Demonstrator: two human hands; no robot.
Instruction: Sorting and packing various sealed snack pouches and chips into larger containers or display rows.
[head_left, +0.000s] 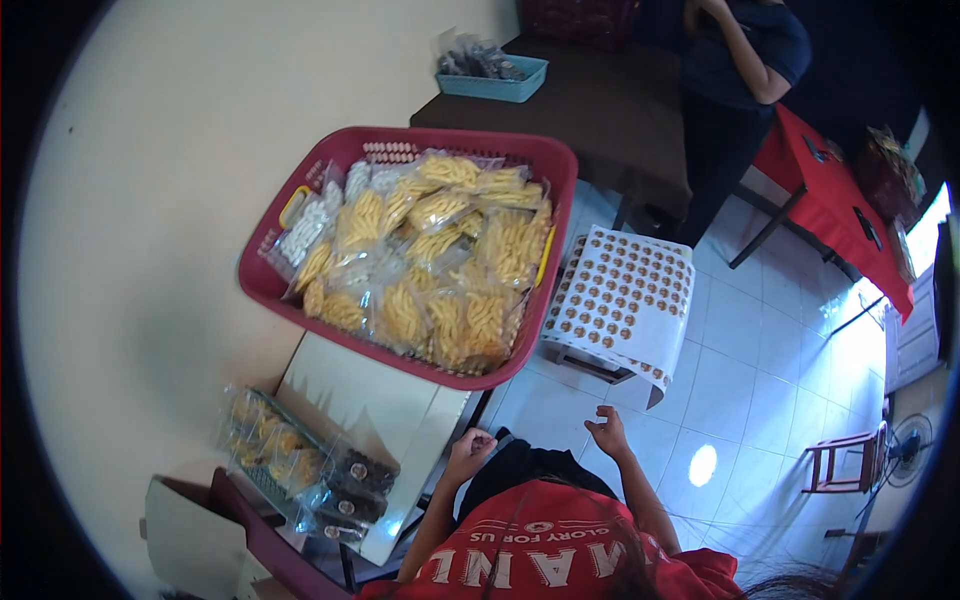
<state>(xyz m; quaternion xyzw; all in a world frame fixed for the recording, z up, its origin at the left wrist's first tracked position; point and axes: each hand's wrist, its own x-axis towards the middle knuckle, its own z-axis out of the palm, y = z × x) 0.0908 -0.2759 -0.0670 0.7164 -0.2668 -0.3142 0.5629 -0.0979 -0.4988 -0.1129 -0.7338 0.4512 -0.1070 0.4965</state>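
My left hand (471, 454) hovers by the edge of a white table (360, 375), its fingers curled; whether it holds something small is unclear. Out over the tiled floor, my right hand (606, 432) has its thumb and fingers apart and holds nothing. A large maroon plastic basket (555, 300) stands at the table's far end, filled with clear bags of yellow stick-shaped snacks (405, 315) and some bags of white pieces (303, 234). Beyond my right hand, sheets of round brown stickers (622, 277) lie on a low stool, with one corner curling over its edge.
Bags of dark food (360, 495) and yellow snacks (277, 442) lie at the near left. A blue basket (495, 88) sits on a brown-covered table (600, 112). A person (731, 97) stands beside it. A red-covered table (832, 202), a stool (844, 461) and a fan (909, 442) are at right.
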